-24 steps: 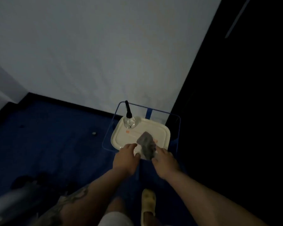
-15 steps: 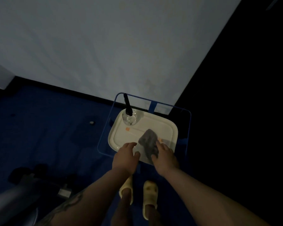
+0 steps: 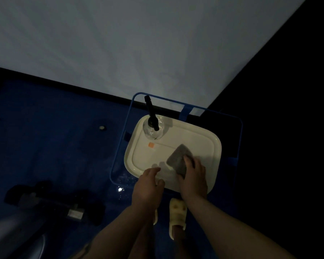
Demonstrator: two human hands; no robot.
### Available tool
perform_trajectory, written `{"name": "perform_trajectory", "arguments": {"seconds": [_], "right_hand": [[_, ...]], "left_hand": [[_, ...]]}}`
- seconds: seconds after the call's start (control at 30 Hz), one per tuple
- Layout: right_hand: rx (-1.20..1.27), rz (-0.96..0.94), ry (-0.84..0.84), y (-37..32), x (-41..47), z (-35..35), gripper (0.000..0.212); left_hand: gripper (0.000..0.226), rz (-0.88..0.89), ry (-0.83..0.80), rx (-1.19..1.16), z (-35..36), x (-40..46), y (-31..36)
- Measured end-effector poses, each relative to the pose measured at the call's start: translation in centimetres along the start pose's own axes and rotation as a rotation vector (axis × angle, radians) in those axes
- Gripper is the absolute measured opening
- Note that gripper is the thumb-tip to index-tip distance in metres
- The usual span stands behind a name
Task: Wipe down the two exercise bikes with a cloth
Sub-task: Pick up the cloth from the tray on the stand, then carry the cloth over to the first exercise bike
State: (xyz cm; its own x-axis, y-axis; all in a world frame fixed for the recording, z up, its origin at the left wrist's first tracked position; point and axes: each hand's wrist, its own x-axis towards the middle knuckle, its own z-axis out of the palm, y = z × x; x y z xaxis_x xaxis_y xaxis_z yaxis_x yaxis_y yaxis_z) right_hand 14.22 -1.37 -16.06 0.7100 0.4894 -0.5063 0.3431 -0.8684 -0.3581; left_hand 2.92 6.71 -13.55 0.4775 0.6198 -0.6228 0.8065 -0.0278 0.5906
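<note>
A grey folded cloth (image 3: 178, 159) lies on a cream tray (image 3: 200, 139) that rests on a clear table with blue edges (image 3: 239, 139). My right hand (image 3: 193, 176) lies on the cloth's near right corner, fingers curled over it. My left hand (image 3: 148, 186) hovers at the tray's near edge, just left of the cloth, fingers loosely apart and holding nothing. At the lower left, part of an exercise bike (image 3: 51, 202) shows as a dark base and a pale frame.
A clear spray bottle with a black nozzle (image 3: 153, 126) stands on the tray's far left corner. A small orange tag (image 3: 151, 145) lies on the tray. White wall behind, dark surface to the right, blue floor. My feet in pale slippers (image 3: 178, 212) stand below the table.
The view has moved closer to the table. My right hand has slid further onto the cloth. My left hand stays at the tray's near edge.
</note>
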Motion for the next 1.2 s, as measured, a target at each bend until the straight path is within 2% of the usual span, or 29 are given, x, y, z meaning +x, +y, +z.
{"name": "perform_trajectory", "arguments": {"seconds": [0.17, 0.37, 0.53, 0.7, 0.83, 1.0, 1.2], "right_hand": [[0.106, -0.001, 0.024, -0.7, 0.1, -1.3, 0.042], [0.179, -0.089, 0.034, -2.7, -1.9, -4.9, 0.039], [0.227, -0.185, -0.003, -5.6, -4.7, -7.7, 0.031], [0.177, -0.457, -0.083, -7.9, -7.7, -8.9, 0.036], [0.095, -0.693, -0.177, -9.4, -10.2, -8.7, 0.033], [-0.041, -0.913, -0.331, -10.9, -15.3, -5.4, 0.029], [-0.212, -1.242, -0.567, -11.8, -26.0, 0.0, 0.033]], "left_hand": [[0.043, 0.010, 0.012, -0.013, -0.9, 0.2, 0.7], [0.042, 0.011, 0.058, -0.071, -4.4, -1.7, 2.2], [0.041, -0.039, 0.165, -0.115, -7.3, -5.7, 2.0], [0.044, -0.168, 0.324, -0.156, -8.2, -10.9, -0.5], [0.044, -0.329, 0.536, -0.352, -6.8, -16.4, -3.2], [0.047, -0.503, 0.748, -0.531, -3.5, -24.6, -7.0], [0.043, -0.724, 1.039, -0.758, 1.0, -36.4, -12.2]]}}
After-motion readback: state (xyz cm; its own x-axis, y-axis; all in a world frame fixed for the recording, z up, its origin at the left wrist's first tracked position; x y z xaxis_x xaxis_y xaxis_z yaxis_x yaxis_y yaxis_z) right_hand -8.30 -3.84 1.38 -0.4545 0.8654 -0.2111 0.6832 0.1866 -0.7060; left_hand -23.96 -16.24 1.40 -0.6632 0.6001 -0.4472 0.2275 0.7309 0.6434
